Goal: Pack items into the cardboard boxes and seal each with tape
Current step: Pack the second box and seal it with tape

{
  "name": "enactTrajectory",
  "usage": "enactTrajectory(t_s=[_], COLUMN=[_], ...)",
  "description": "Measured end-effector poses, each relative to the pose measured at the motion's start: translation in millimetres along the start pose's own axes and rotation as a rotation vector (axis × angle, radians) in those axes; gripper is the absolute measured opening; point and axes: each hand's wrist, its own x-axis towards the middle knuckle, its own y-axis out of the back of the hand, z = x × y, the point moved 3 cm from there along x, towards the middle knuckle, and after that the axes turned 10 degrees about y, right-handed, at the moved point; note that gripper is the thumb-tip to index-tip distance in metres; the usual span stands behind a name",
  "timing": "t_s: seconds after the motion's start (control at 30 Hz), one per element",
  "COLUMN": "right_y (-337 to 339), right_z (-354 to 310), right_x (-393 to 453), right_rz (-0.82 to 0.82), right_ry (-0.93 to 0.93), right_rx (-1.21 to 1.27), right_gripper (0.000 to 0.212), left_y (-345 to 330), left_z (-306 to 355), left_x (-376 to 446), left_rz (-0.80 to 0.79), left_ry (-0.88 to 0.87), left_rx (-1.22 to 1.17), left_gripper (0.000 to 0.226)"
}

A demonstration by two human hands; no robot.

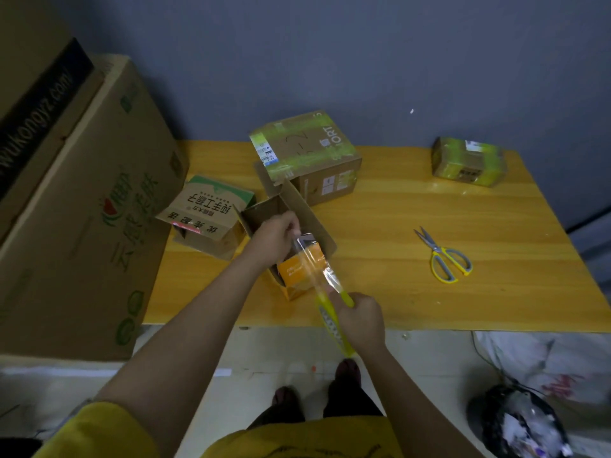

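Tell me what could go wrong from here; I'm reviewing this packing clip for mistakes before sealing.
1. The clear tape is stretched in the air between the left hand and the yellow tape dispenser held in the right hand; it may twist or stick to itself.
2. The open box still has its flaps up, with the orange carton standing at its front, so tape might land on the carton.
3. The scissors lie apart, and both hands are busy.

Bare table (380, 226) lying open toward 3 o'clock of the open box (291, 226); scissors (444, 256) sitting there. Cartons (205, 213) crowding 9 and 12 o'clock (307, 153).
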Motion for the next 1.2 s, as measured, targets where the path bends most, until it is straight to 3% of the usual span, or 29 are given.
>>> enactTrajectory(t_s=[0.17,0.33,0.47,0.73,1.2], right_y=[-3.3,-8.7,-12.1,-21.4,-33.4], right_z=[-3.7,18.6,25.8,16.6,22.9], right_x=[4.4,0.4,0.3,17.2,27.9], right_rz=[-0.010,-0.011,0.001,-0.034,-0.094], right_ry=[0.040,-0.065,-0.100,-0.124,-0.146], right_rx=[0.036,-0.010,-0.060,-0.192,-0.293], right_gripper=[0.060,0.063,0.063,0.059,0.058], left_y=[-0.8,-14.8,-23.6,-19.6,-24.2], left_z=[-9.4,-15.1,-17.7,-10.1,-10.7], left_x=[0.9,-3.0,-4.2,7.6,8.3], left_rz=[-0.008,-0.067,-0.079,0.007,-0.035], left_ry=[0.100,0.105,0.082,0.064,0.135], left_rx=[-0.038,-0.024,0.000,0.085,0.119], left_gripper=[0.014,0.010,0.020,0.018,0.026])
